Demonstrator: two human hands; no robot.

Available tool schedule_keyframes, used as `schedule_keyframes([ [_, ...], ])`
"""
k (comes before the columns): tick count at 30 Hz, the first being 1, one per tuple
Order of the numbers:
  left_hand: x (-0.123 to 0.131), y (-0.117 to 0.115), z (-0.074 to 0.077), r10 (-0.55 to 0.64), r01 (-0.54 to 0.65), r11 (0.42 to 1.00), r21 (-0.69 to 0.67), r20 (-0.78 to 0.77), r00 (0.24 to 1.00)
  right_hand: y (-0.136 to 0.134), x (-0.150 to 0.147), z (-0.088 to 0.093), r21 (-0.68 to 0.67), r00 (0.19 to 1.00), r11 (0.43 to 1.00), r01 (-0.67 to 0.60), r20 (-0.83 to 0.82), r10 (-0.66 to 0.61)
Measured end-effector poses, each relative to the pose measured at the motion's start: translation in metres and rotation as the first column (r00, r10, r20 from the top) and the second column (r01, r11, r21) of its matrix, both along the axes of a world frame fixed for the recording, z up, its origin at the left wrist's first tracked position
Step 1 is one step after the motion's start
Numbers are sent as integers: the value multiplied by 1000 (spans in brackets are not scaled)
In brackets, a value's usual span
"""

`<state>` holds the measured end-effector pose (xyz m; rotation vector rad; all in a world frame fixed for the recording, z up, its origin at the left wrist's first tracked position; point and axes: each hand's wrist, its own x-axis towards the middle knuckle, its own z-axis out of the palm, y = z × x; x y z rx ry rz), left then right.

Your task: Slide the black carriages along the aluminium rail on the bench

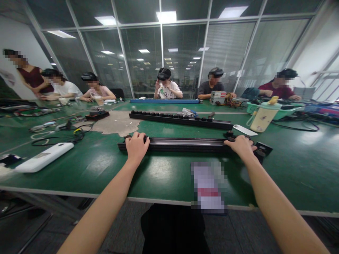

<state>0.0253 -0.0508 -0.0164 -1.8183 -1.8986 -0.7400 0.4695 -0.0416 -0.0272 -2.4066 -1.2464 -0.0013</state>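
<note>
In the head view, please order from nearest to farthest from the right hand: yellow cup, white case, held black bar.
1. Held black bar: touching the right hand.
2. Yellow cup: beyond, to the right.
3. White case: far left side.

No text can be read: lettering on the white T-shirt (173,90) and grey box (218,98) is blurred.

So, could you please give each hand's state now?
Left hand: closed on the long black bar near its left end.
Right hand: closed on its right end.
</note>
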Motion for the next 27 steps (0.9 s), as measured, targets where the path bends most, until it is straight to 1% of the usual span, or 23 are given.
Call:
schedule_keyframes([
  [10,-1,2,-1,2,-2,1000,4,5,1000,3,5,-1,10,1000,1000,-4,10,4],
  [15,-1,2,-2,-10,10,1000,15,8,1000,2,4,-1,10,1000,1000,-9,17,9],
  [27,-2,2,-2,2,-2,1000,13,-4,1000,-1,2,0,18,999,1000,-2,54,1],
])
